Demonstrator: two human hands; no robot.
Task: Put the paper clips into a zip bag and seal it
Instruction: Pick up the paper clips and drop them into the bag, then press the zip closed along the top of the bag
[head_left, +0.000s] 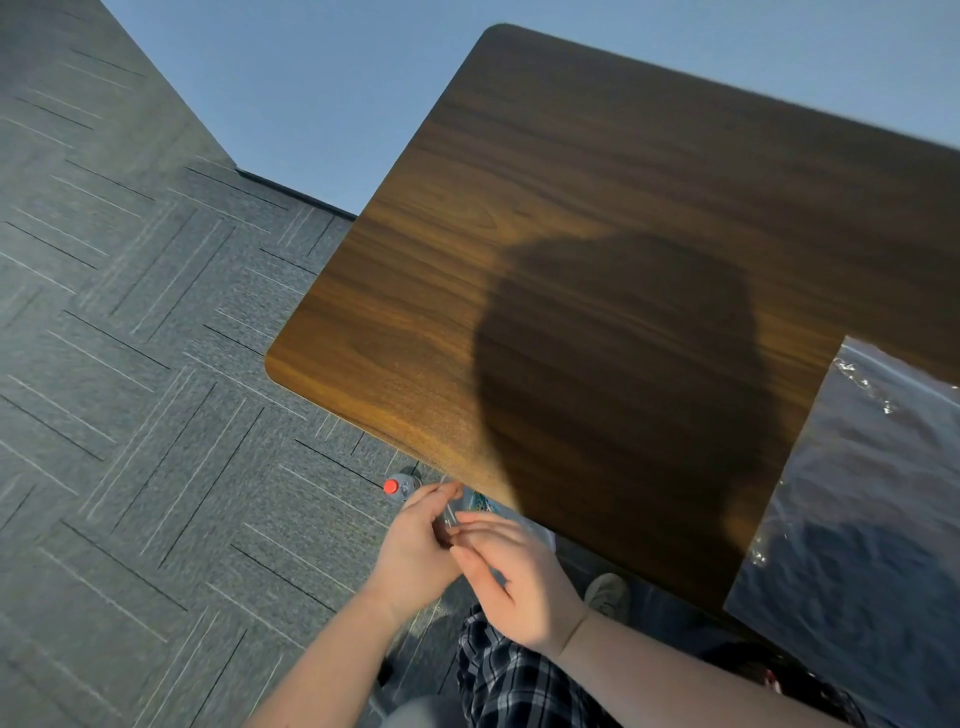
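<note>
A small clear zip bag (480, 506) with coloured paper clips inside hangs just off the near left edge of the wooden table (597, 234). Both hands hold it over the floor. My left hand (415, 545) pinches the bag's top strip between thumb and fingers. My right hand (514, 571) grips the same strip from the right, its fingers lying over the bag. Most of the bag is hidden behind my fingers.
A stack of clear plastic bags (862, 509) lies on the table's right side. A bottle with a red cap (397, 486) stands on the grey carpet (130, 364) beside the table edge. My plaid-clad legs and a shoe (608, 592) are below.
</note>
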